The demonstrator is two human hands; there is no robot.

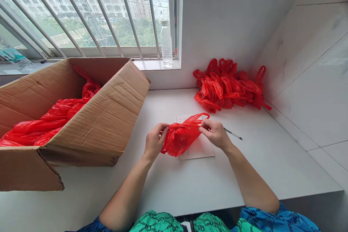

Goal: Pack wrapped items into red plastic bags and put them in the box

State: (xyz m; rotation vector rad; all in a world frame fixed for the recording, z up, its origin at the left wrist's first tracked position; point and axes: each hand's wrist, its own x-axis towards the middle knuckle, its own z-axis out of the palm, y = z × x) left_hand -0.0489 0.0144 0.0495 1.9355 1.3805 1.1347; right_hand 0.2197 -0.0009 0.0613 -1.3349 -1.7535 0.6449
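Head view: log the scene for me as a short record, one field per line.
Left hand: pinching one side of a thin red plastic bag
Right hand: pinching the bag's other side
Partly hidden by bag: flat white paper
By right hand: slim black pen
Left side: open brown cardboard box holding crumpled red plastic
Back right: heap of red plastic bags
Windowsill: upright clear plastic bottle
Surface: smooth white tabletop

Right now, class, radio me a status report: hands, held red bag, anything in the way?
Left fingers and right fingers pinching red bag near its top. Bag bulging, over paper. Pen close by; nothing seems blocking.
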